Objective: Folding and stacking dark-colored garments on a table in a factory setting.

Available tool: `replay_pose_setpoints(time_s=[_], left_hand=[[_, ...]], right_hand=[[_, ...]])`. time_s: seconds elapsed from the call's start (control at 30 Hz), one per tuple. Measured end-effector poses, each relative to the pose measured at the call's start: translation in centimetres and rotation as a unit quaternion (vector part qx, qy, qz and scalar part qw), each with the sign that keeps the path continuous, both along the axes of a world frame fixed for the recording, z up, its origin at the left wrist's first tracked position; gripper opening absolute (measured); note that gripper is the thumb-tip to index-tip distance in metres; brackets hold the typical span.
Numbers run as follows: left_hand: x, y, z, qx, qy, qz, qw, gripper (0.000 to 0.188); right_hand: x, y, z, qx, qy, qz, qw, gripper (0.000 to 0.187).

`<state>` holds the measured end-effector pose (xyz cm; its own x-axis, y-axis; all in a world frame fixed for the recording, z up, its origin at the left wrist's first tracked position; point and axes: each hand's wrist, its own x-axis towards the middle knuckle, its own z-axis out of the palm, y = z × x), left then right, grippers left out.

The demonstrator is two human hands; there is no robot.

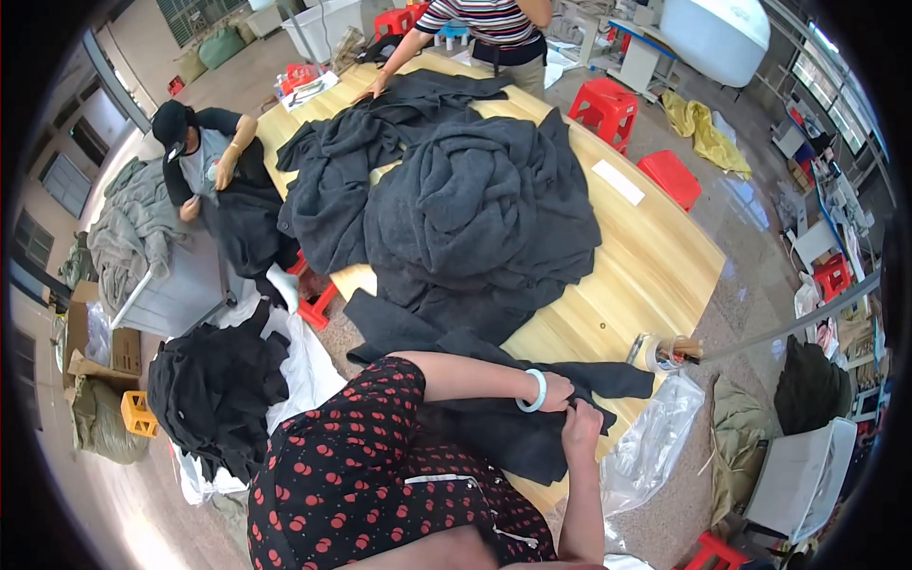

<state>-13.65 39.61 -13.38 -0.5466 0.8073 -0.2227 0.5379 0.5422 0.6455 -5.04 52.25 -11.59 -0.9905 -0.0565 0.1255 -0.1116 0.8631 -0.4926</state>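
Note:
A dark grey-black garment (518,442) lies spread at the near edge of the wooden table, its sleeve (622,380) stretched out to the right. My left hand (557,390), with a pale bracelet (535,390) at the wrist, is closed on the cloth. Close beside it, my right hand (580,427) also pinches the fabric; both sets of fingertips nearly meet at one spot. Whatever small detail lies between them cannot be made out. Just beyond, a big heap of similar dark garments (465,199) covers the middle of the table.
A clear jar of tools (660,352) stands on the wooden table (655,271) by the right edge. Clear plastic (655,442) hangs below it. One person (204,157) sits at left handling dark cloth; another (489,33) stands opposite. More dark garments (218,389) lie on white sheeting at left.

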Motion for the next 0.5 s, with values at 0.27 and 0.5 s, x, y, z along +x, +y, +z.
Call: replay_pose_setpoints(time_s=[0.27, 0.5], left_hand=[[1.4, 0.4, 0.4, 0.008, 0.047, -0.003, 0.999, 0.023], [0.1, -1.0, 2.1, 0.028, 0.004, -0.046, 0.999, 0.022]], right_hand=[[1.6, 0.5, 0.4, 0.001, -0.006, 0.011, 1.000, 0.017], [0.4, 0.9, 1.1, -0.166, -0.057, 0.009, 0.984, 0.013]])
